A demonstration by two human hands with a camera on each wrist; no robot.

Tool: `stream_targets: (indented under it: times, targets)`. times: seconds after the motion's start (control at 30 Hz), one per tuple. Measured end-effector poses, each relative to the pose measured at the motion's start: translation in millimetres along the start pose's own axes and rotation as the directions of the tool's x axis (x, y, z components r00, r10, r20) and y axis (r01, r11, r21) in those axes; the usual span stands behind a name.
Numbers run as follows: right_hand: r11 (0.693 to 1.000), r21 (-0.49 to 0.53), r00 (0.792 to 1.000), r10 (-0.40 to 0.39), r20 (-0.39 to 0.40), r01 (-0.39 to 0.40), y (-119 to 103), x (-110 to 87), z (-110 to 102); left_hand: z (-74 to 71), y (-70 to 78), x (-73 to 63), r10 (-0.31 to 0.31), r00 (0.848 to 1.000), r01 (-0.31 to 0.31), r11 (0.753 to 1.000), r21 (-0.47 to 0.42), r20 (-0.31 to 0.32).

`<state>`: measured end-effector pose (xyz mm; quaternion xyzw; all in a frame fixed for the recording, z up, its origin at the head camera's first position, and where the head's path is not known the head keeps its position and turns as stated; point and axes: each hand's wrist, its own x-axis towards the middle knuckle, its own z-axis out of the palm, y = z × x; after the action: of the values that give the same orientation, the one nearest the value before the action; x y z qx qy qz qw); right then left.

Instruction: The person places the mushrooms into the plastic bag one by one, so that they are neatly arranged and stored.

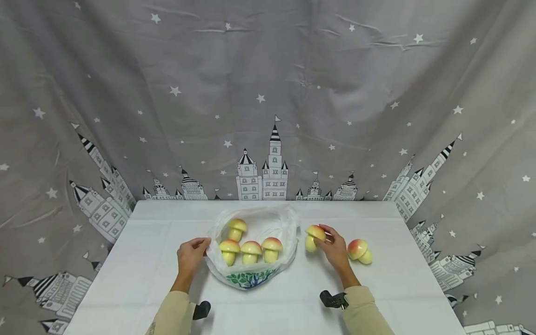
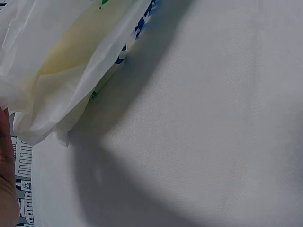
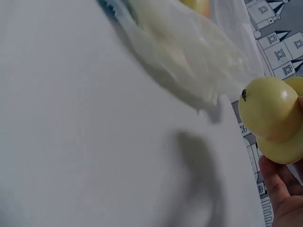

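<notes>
A white plastic bag (image 1: pixel 251 278) with a green and blue tree print lies mouth open on the table, several yellow toy mushrooms (image 1: pixel 250 251) inside it. My left hand (image 1: pixel 191 256) pinches the bag's left rim; in the left wrist view only a sliver of that hand shows beside the bag (image 2: pixel 71 71). To the right of the bag, my right hand (image 1: pixel 336 251) grips another yellow mushroom with a reddish cap (image 1: pixel 314 237). The right wrist view shows the stem end of this mushroom (image 3: pixel 267 106), held off the table.
One more mushroom (image 1: pixel 359 250) lies on its side on the white-covered table (image 1: pixel 293 298), right of my right hand. A grey curtain (image 1: pixel 268 93) with castles and stars hangs behind the table and along both sides.
</notes>
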<state>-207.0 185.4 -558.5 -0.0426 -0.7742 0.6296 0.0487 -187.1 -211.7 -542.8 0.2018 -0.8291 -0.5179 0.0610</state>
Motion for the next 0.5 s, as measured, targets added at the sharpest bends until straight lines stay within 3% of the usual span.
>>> stream_targets:
  times: [0.3,0.5]
  targets:
    - [0.998,0.044,0.999,-0.053,-0.003,0.053,-13.2,5.8,21.9,-2.0,-0.7,0.4,0.008,1.000,-0.008,1.000,-0.022,-0.008]
    - [0.998,0.046,0.999,-0.042,0.008,0.041,-23.9,9.3,31.3,-2.3,0.9,-0.3,0.015,1.000,-0.015,0.998,-0.056,-0.004]
